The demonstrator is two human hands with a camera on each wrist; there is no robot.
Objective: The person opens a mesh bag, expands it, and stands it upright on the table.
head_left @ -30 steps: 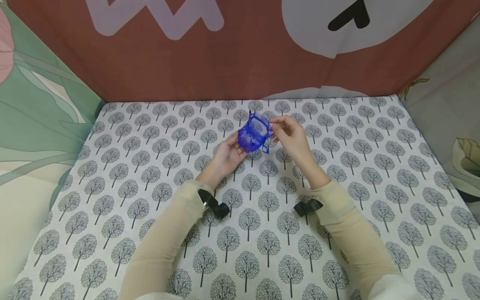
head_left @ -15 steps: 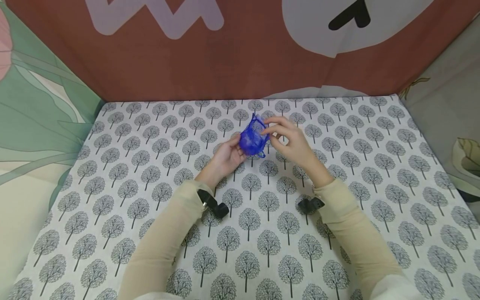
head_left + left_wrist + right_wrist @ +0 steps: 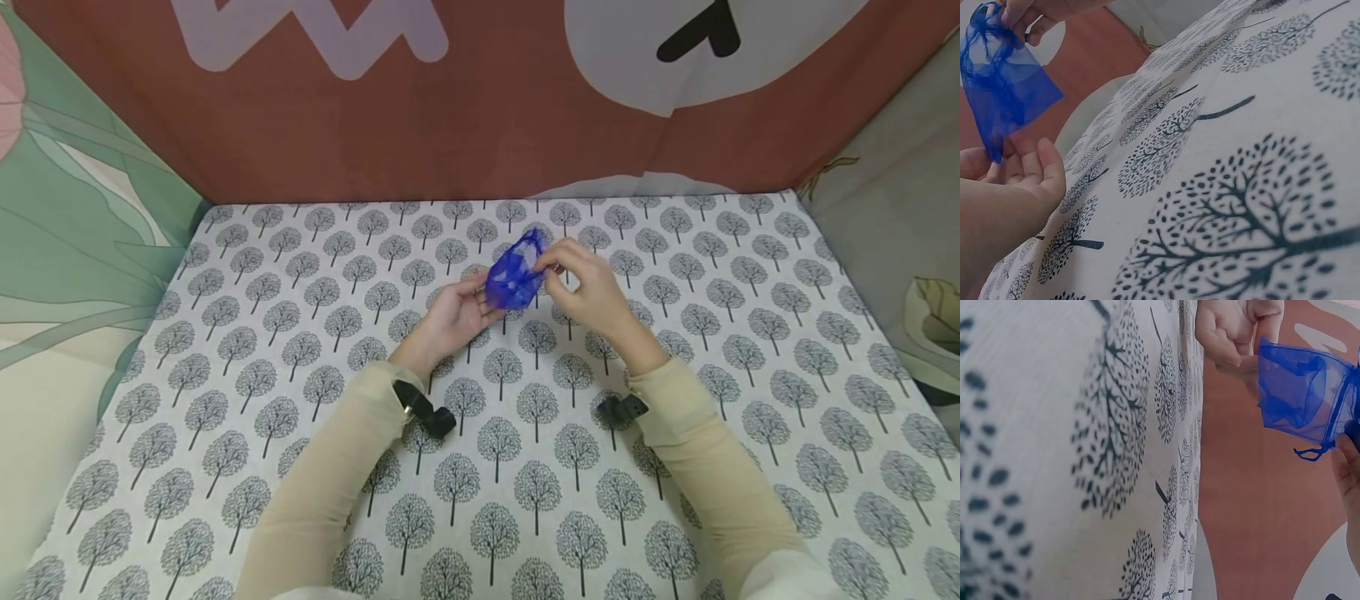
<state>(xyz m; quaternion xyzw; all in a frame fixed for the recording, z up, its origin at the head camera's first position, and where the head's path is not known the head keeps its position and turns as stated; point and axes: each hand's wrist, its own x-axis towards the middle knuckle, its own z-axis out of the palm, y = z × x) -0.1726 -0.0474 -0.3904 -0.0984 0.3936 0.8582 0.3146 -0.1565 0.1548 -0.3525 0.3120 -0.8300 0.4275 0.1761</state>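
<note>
A small blue sheer drawstring pouch (image 3: 513, 279) is held up between both hands above the table's middle. My left hand (image 3: 457, 317) pinches its lower corner between thumb and fingers, as the left wrist view shows at the pouch's (image 3: 1004, 81) tip. The other left fingers are loosely bent, palm up. My right hand (image 3: 588, 287) pinches the pouch at its gathered mouth. A loop of blue cord (image 3: 1311, 453) hangs from that end in the right wrist view. Darker crumpled folds show through the sheer cloth; whether anything is inside I cannot tell.
The table (image 3: 495, 450) is covered with a white cloth printed with grey trees. A reddish-brown fabric wall (image 3: 450, 142) stands at its far edge, and patterned hangings close both sides. A small black camera (image 3: 444, 421) is strapped to each wrist.
The right fingers have moved onto the pouch's mouth and now pinch it. The pouch has shifted slightly right and its opening has narrowed, while the left hand keeps its hold.
</note>
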